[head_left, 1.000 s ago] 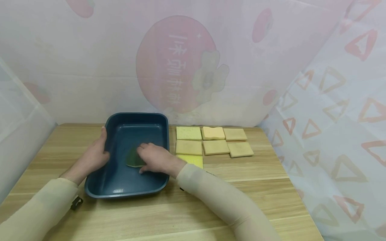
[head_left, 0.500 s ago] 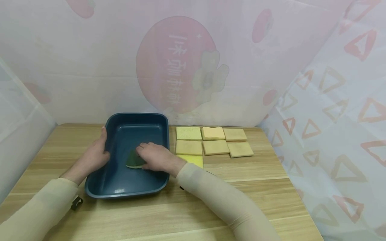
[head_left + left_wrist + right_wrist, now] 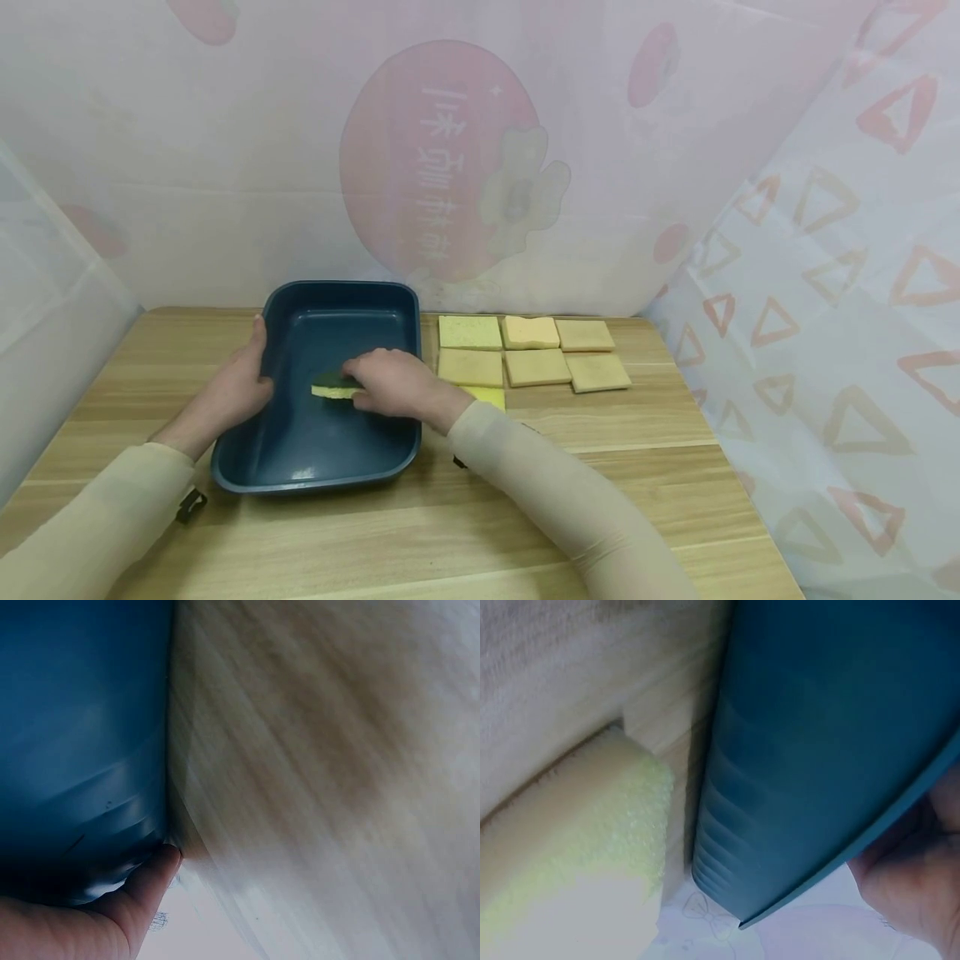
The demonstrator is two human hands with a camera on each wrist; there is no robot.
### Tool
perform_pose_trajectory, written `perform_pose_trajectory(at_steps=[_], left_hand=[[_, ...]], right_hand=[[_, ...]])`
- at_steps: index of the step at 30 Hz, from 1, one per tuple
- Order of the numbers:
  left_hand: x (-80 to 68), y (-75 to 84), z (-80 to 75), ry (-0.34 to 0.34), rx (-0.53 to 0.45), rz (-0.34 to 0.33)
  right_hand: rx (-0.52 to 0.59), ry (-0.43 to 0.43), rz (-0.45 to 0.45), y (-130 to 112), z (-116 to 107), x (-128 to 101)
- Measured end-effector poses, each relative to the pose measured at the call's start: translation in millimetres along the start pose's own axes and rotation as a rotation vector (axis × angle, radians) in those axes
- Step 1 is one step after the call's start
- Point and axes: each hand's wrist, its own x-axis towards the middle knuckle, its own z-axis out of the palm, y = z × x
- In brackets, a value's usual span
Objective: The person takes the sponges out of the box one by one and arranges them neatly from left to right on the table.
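My left hand (image 3: pixel 236 387) holds the left side wall of a dark blue baking pan (image 3: pixel 300 458), its thumb over the rim. In the left wrist view, a finger (image 3: pixel 146 889) lies against the pan's outer wall. My right hand (image 3: pixel 393 383) reaches over the pan's right rim and pinches a scouring sponge (image 3: pixel 335 392), dark green above with a yellow foam edge. The sponge is tilted inside the pan, its right part hidden by the fingers. The right wrist view shows the right hand (image 3: pixel 915 881) past the rim, with the sponge hidden behind the pan wall.
Right of the pan, several sponges (image 3: pixel 536 367) lie in rows, pale yellow foam up. A brighter yellow sponge (image 3: pixel 487 397) is partly covered by the right forearm. Printed cloth (image 3: pixel 300 167) rises behind the wooden table (image 3: pixel 360 550).
The sponge has tipped so its yellow edge faces me, and it has moved slightly away with my right hand. My left hand and the pan have stayed in place.
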Motion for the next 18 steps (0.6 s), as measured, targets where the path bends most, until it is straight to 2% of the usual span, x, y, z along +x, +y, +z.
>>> perform_pose_trajectory(at_steps=[10,18], left_hand=[[-0.4,2.5,-2.0,-0.01,-0.01,-0.016],[-1.3,1.9,-1.7,-0.005,0.006,-0.009]], right_hand=[[0.04,0.073,-0.011,0,-19,-11],[0.101,0.126,-0.014,2,-37,-29]])
